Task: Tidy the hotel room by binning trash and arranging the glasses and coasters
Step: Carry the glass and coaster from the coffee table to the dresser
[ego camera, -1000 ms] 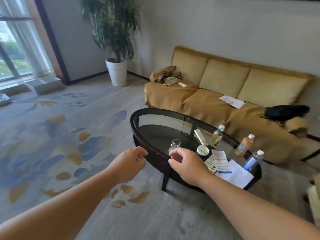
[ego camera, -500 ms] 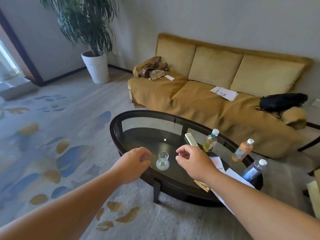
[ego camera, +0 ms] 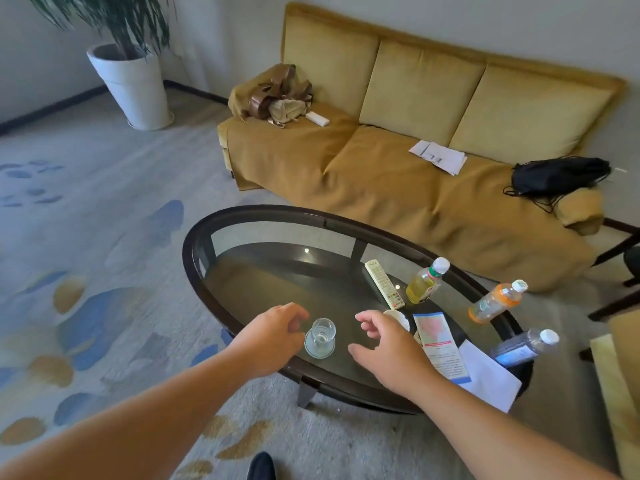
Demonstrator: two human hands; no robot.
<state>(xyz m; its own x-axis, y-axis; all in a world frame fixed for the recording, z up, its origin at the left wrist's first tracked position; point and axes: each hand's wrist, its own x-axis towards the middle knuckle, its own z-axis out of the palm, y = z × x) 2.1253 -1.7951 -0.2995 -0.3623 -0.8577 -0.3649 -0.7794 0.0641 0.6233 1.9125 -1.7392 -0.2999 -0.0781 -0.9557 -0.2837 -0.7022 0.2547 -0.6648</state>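
Between the two sets of fingertips, close to the near rim of the glass-topped table [ego camera: 189, 244], a small clear glass [ego camera: 322, 332] is found standing on a round white coaster [ego camera: 319, 348].

- Glass: upright, long axis vertical, mouth up; apparently empty, though reflections make this uncertain. Centred on the coaster, which shows a thin dark ring near its edge and lies flat.
- Left hand [ego camera: 273, 336]: fingers [ego camera: 296, 315] loosely curled, nothing held. Glass lies just to their right; fingertips just beside the coaster edge, contact cannot be told.
- Right hand [ego camera: 384, 344]: fingers [ego camera: 367, 318] loosely spread, thumb out, nothing held. Glass lies to their left, across a clear gap.
- Left hand is judged the nearer; a sideways closing from either side would meet the glass wall.
- Beyond the right fingers a second white disc [ego camera: 401, 318] is partly hidden, possibly another coaster.
- Further right: remote [ego camera: 383, 284], leaflet [ego camera: 438, 341], three bottles, the nearest a water bottle [ego camera: 523, 348].
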